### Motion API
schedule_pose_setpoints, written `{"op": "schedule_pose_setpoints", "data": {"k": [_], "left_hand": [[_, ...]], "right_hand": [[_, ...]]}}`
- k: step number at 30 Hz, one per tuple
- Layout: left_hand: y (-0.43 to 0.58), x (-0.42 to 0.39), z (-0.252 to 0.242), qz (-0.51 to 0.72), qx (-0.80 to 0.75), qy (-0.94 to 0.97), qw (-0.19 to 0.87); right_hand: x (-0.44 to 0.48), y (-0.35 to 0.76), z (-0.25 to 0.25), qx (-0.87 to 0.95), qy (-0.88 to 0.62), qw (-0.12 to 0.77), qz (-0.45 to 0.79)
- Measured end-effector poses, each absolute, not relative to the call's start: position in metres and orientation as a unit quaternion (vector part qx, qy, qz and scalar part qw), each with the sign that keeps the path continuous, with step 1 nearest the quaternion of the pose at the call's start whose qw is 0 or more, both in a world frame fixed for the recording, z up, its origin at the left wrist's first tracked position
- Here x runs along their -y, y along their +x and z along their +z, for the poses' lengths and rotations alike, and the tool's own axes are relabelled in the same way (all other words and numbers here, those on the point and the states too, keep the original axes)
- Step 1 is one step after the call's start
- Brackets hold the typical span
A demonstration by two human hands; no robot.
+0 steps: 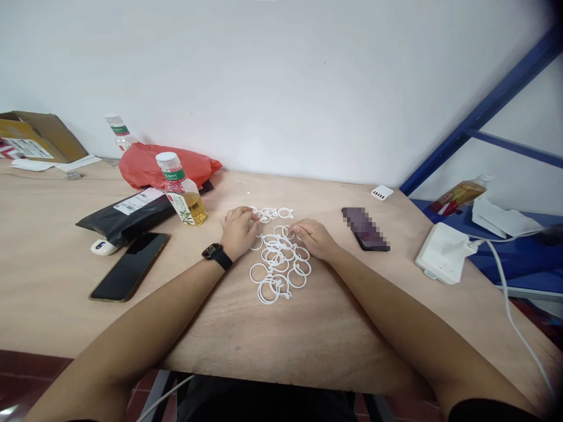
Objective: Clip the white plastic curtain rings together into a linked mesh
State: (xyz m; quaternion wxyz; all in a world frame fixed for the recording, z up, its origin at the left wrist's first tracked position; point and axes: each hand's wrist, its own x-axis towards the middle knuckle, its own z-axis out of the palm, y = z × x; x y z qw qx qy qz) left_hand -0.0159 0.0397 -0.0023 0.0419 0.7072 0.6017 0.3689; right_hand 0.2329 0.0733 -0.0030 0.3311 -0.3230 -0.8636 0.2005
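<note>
A loose pile of white plastic curtain rings (pixel 278 258), each with a small eyelet, lies on the wooden table in front of me. Beyond the pile, several more rings (pixel 269 214) form a short row. My left hand (pixel 241 232), with a black watch on the wrist, rests palm down at the pile's left edge; its bent fingers reach the row's left end, their tips partly hidden. From the right, my right hand (pixel 315 237) reaches to the pile's far edge, thumb and fingers closed on a ring there.
Left stand a tea bottle (pixel 181 193), a black parcel (pixel 127 214), a red bag (pixel 143 167), a phone (pixel 129 266) and a white earbud case (pixel 104 247). Another phone (pixel 366 228) and a white power adapter (pixel 443 253) with a cable lie right. A wall closes the back.
</note>
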Motion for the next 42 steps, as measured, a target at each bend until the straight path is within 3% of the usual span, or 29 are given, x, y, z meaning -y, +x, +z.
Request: {"op": "schedule_pose_setpoints", "data": {"k": [6, 12, 20, 26, 33, 42], "left_hand": [[-0.011, -0.036, 0.002, 0.407, -0.533, 0.74, 0.058], [-0.005, -0.032, 0.004, 0.439, -0.475, 0.756, 0.1], [0.002, -0.027, 0.004, 0.426, -0.444, 0.784, 0.087], [-0.001, -0.028, 0.005, 0.446, -0.446, 0.773, 0.063], [-0.001, -0.027, 0.004, 0.429, -0.457, 0.776, 0.071], [0.002, -0.022, 0.007, 0.376, -0.454, 0.803, 0.091]], "right_hand": [[-0.07, 0.235, -0.003, 0.777, -0.383, 0.436, 0.243], [-0.074, 0.236, -0.008, 0.724, -0.421, 0.469, 0.28], [-0.076, 0.237, -0.005, 0.859, -0.39, 0.317, 0.094], [-0.076, 0.245, -0.006, 0.874, -0.419, 0.24, 0.058], [-0.068, 0.235, 0.003, 0.862, -0.348, 0.359, 0.082], [-0.049, 0.222, 0.007, 0.885, -0.229, 0.395, 0.09]]}}
